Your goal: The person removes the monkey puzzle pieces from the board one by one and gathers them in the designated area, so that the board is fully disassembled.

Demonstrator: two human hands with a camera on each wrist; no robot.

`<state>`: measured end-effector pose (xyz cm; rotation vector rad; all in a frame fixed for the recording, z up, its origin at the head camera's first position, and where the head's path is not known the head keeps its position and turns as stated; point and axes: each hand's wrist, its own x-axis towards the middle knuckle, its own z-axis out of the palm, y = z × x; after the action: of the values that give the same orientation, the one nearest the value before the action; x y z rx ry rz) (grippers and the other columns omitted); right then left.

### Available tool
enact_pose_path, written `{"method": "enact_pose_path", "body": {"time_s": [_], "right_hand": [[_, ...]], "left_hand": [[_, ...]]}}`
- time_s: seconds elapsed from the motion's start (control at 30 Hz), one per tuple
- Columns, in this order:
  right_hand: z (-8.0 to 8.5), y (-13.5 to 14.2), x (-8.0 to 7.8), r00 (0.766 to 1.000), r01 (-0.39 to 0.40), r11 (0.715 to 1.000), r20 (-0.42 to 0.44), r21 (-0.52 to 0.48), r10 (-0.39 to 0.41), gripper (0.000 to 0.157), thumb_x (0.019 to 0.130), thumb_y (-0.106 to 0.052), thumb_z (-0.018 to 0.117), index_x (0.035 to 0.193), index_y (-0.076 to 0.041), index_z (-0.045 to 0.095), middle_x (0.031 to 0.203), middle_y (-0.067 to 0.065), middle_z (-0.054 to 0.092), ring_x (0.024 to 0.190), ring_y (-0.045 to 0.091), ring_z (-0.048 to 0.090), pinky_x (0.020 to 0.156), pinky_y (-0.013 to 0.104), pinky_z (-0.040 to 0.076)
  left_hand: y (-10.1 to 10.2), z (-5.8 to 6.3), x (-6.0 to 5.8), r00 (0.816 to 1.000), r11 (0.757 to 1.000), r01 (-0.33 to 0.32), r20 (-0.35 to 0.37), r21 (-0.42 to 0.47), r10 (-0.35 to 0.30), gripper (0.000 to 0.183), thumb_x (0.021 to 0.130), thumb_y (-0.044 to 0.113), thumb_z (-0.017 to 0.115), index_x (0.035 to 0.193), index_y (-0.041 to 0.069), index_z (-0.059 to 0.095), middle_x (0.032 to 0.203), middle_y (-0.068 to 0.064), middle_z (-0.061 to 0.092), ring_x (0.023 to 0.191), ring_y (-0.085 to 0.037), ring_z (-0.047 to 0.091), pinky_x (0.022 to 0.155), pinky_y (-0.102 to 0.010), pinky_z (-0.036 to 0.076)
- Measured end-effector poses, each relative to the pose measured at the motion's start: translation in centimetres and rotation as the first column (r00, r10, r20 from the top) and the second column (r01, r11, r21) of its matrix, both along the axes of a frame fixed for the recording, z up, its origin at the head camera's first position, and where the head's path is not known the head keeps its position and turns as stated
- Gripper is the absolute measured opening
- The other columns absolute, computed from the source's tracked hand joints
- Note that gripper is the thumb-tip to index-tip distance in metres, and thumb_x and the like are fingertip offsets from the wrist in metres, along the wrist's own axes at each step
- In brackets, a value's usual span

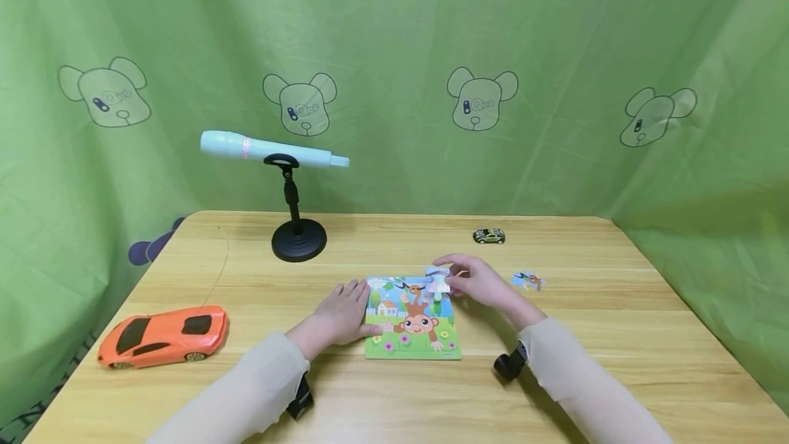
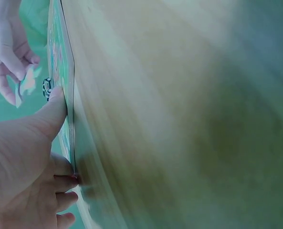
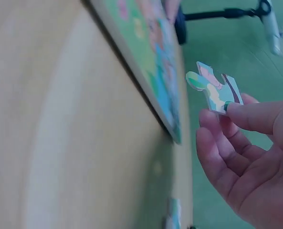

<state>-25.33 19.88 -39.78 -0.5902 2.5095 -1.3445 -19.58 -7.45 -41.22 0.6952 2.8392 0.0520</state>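
Observation:
A jigsaw puzzle board [image 1: 409, 348] with a cartoon monkey, a house and flowers lies flat on the table. My left hand [image 1: 340, 314] rests at its left edge, thumb [image 2: 57, 98] on the board's face and the other fingers along the side. Over the upper right corner, my right hand [image 1: 477, 283] pinches a puzzle piece [image 3: 215, 88] between thumb and fingers. In the right wrist view that piece is raised off the board, tilted, its printed face showing. To the right of this hand a second puzzle piece [image 1: 528, 281] lies on the table.
An orange toy car [image 1: 163, 338] stands at the left of the wooden table [image 1: 394, 403]. A light blue microphone [image 1: 271, 149] sits on a black stand [image 1: 298, 240] behind. Farther back right is a small toy car [image 1: 489, 236]. Green curtain [image 1: 394, 33] encloses the back and sides.

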Motion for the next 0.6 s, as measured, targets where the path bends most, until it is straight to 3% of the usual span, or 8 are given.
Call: {"method": "enact_pose_path", "body": {"time_s": [0.2, 0.5, 0.6], "right_hand": [[1.6, 2.3, 0.3, 0.995, 0.095, 0.992, 0.012, -0.089, -0.094, 0.036, 0.086, 0.007, 0.055, 0.121, 0.008, 0.046, 0.093, 0.019, 0.053, 0.076, 0.039, 0.059, 0.065, 0.047, 0.054], [3.0, 8.1, 0.4, 0.965, 0.248, 0.962, -0.057, -0.111, -0.255, 0.034, 0.089, 0.000, 0.055, 0.119, 0.012, 0.044, 0.101, 0.022, 0.054, 0.078, 0.017, 0.059, 0.068, 0.035, 0.054], [3.2, 10.4, 0.5, 0.954, 0.284, 0.949, -0.055, -0.133, -0.293, 0.036, 0.091, -0.002, 0.055, 0.121, 0.013, 0.042, 0.097, 0.016, 0.056, 0.077, 0.014, 0.058, 0.067, 0.032, 0.054]], "left_hand": [[0.0, 0.0, 0.0, 1.000, 1.000, 0.008, -0.009, -0.015, -0.009, 0.083, 0.088, 0.057, 0.045, 0.142, -0.003, 0.028, 0.147, -0.016, 0.025, 0.135, -0.029, 0.022, 0.109, -0.041, 0.018], [0.1, 0.0, 0.0, 1.000, 1.000, 0.020, -0.011, -0.024, -0.020, 0.083, 0.088, 0.058, 0.044, 0.142, -0.003, 0.027, 0.148, -0.017, 0.024, 0.135, -0.029, 0.021, 0.109, -0.041, 0.017], [0.1, 0.1, 0.0, 1.000, 1.000, 0.017, -0.006, -0.017, -0.017, 0.083, 0.088, 0.057, 0.045, 0.142, -0.004, 0.027, 0.148, -0.017, 0.024, 0.135, -0.029, 0.021, 0.109, -0.041, 0.017]]}}
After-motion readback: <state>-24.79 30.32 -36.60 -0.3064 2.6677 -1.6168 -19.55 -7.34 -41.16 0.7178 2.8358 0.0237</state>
